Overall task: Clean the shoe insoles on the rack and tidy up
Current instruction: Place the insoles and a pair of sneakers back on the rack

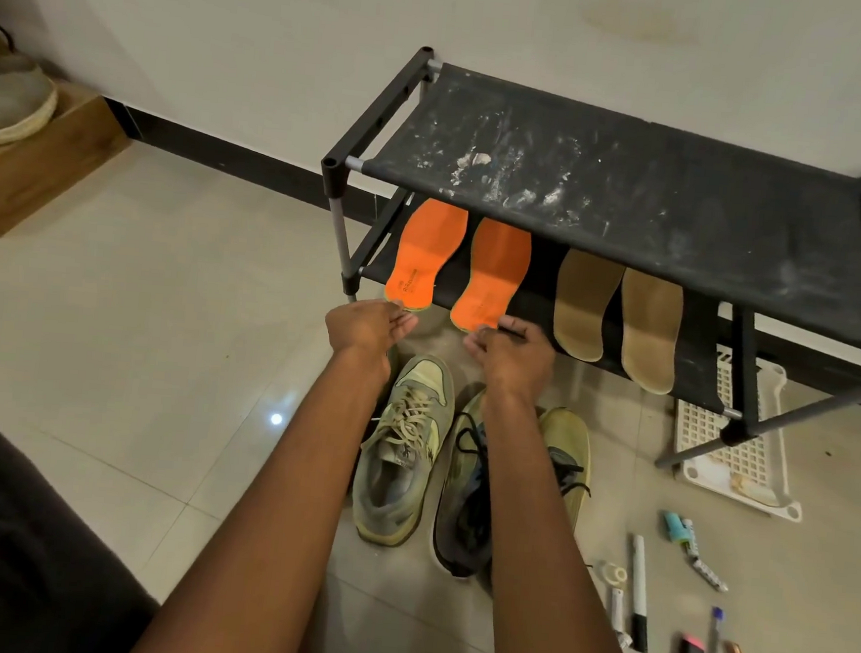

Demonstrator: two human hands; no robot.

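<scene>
both forearms reach over the shoes; left hand and right hand each pinch an orange insole heel, grip curled—best draw them straight off the rack shelf.

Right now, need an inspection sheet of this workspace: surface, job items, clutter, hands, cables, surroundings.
Surface: tiled floor; rack top shelf dusty with white marks.
Job items: two orange insoles and two tan insoles on the lower shelf.
Clutter: two shoes before the rack; pens and markers at right; white tray under the rack.
Hands: left hand and right hand each at an orange insole's heel.
Cables: nothing seen.
Surroundings: wall, dark baseboard, wooden box at left.
</scene>
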